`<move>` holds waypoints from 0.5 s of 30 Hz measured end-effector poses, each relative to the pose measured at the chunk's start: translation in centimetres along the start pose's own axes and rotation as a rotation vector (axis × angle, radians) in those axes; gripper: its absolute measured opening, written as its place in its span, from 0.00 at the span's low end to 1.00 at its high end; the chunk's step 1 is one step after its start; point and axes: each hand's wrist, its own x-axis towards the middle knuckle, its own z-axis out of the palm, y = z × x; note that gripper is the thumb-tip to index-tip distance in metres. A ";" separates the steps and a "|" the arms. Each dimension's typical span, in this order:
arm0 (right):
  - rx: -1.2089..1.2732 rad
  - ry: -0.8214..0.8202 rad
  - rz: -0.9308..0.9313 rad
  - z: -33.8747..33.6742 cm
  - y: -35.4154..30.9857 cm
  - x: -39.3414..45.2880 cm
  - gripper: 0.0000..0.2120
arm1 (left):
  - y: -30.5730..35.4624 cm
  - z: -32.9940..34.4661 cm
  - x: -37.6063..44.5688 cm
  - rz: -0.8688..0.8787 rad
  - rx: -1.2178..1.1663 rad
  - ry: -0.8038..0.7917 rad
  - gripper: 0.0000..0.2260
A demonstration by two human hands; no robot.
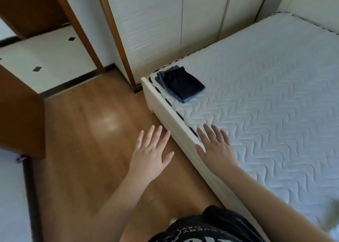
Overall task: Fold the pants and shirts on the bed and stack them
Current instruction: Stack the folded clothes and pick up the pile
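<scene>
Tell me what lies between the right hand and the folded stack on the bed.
Only bare quilted mattress separates the right hand from the folded stack in the head view.

White quilted bed (pixel 275 95), folded dark garments (pixel 180 84) stacked near its corner

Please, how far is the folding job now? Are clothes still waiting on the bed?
Done: a black folded garment lies on a blue folded garment, stacked at the mattress corner. In hand: nothing; the left hand and right hand are spread flat and empty. Left: no unfolded clothes show on the visible mattress, so the job looks finished, though something blurry sits at the lower right edge.
</scene>
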 end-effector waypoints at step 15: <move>-0.005 -0.021 -0.026 -1.0 -2.1 24.2 0.30 | -12.5 2.2 20.3 -0.015 -0.010 -0.067 0.30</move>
